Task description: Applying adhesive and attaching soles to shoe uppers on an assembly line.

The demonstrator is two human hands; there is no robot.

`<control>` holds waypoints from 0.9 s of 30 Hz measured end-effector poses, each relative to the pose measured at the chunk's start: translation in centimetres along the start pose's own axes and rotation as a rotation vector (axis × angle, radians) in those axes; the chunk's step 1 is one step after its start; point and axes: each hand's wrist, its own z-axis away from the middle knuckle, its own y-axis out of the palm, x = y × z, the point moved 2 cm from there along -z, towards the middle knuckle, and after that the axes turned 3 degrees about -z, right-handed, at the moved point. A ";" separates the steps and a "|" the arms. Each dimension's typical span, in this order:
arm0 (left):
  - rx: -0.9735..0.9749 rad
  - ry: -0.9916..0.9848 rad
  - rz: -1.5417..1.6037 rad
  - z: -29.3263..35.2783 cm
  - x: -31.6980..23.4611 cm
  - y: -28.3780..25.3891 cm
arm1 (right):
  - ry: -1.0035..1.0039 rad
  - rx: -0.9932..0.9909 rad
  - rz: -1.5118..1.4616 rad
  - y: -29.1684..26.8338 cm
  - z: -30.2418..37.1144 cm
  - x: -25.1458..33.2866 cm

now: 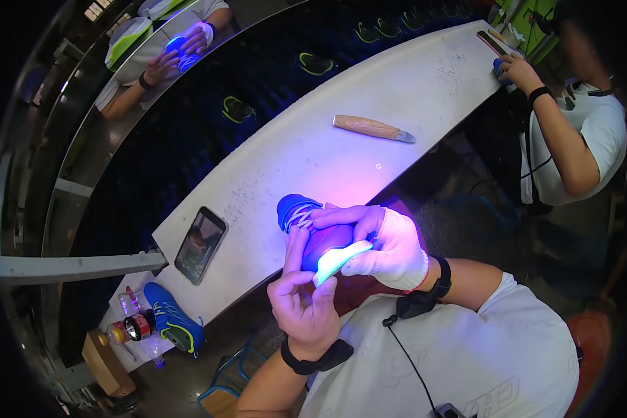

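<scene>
A blue sports shoe (312,230) with white laces and a glowing pale sole is held up in front of me under violet light. My right hand (390,244), in a white glove, wraps around its heel and side. My bare left hand (305,296) pinches the edge of the sole from below, its fingers against the shoe's side. Both hands hover just off the near edge of the long white workbench (397,90).
On the bench lie a phone (200,244) and a wooden-handled knife (373,128). Another blue shoe (174,317) and bottles (136,326) rest at the bench's left end. A dark conveyor (209,132) carries shoes. Other people work at far left (177,49) and right (571,132).
</scene>
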 end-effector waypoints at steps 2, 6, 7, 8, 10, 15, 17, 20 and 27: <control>0.012 0.031 -0.008 0.2 0.1 -0.1 | 0.005 0.009 -0.008 -0.1 0.2 -0.3; 0.024 0.038 0.046 0.4 0.5 -0.8 | -0.184 0.039 0.143 0.1 -0.1 -0.7; 0.015 0.037 0.058 0.1 0.4 -1.0 | -0.184 0.023 0.135 -0.4 -0.1 -0.6; 0.005 0.036 0.064 -0.2 0.1 -1.2 | -0.171 0.093 0.265 -0.8 0.0 -0.2; 0.114 0.049 -0.032 -2.5 -1.3 -2.1 | -0.158 0.149 0.377 -1.0 -0.6 0.7; 0.218 0.031 -0.309 -3.1 -1.5 -3.6 | -0.235 0.171 0.680 -0.9 -1.8 -0.7; 0.126 -0.014 -0.214 -3.3 -1.8 -3.6 | -0.345 0.182 0.819 -1.7 -1.8 -2.3; 0.042 -0.113 -0.189 -4.2 -3.0 -5.2 | -0.434 0.252 0.899 -1.6 -2.1 -3.8; 0.373 -0.068 -0.435 -4.4 -2.4 -8.5 | -0.376 0.382 0.833 -1.3 -4.0 -4.6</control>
